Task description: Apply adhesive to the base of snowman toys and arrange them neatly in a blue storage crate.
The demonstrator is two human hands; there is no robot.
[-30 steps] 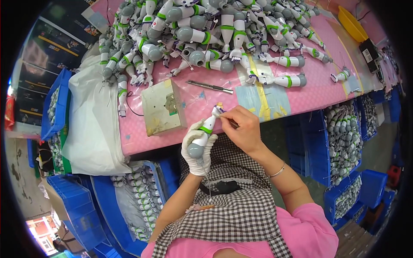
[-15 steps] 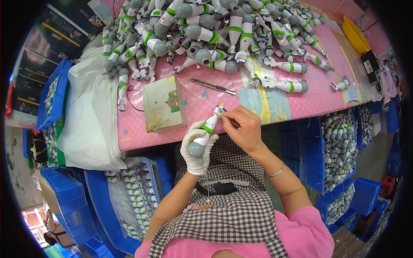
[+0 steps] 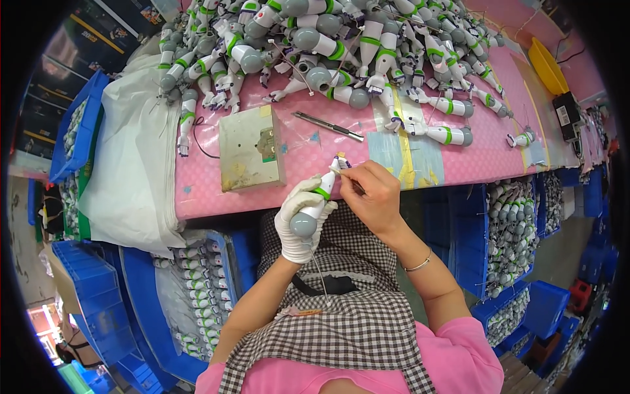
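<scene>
My left hand (image 3: 298, 220), in a white glove, is closed around a toy arm (image 3: 320, 197). The arm is white with a green band, a grey ball at the near end and a small hand with purple details at the far end. From the ball a thin wire trails down over my apron. My bare right hand (image 3: 371, 194) is in a pinch at the toy's wrist. A small pale tip shows at its fingertips; what it belongs to is mostly hidden.
A heap of toy arms (image 3: 321, 43) covers the back of the pink table (image 3: 315, 161). A metal box (image 3: 249, 150) and a craft knife (image 3: 327, 125) lie in front of it. Blue bins (image 3: 459, 223) of toy arms stand at both sides. A yellow tray (image 3: 548, 65) sits far right.
The view has shifted slightly. My left hand and the toy arm have turned a little, and my right fingers stay at the toy's wrist.
</scene>
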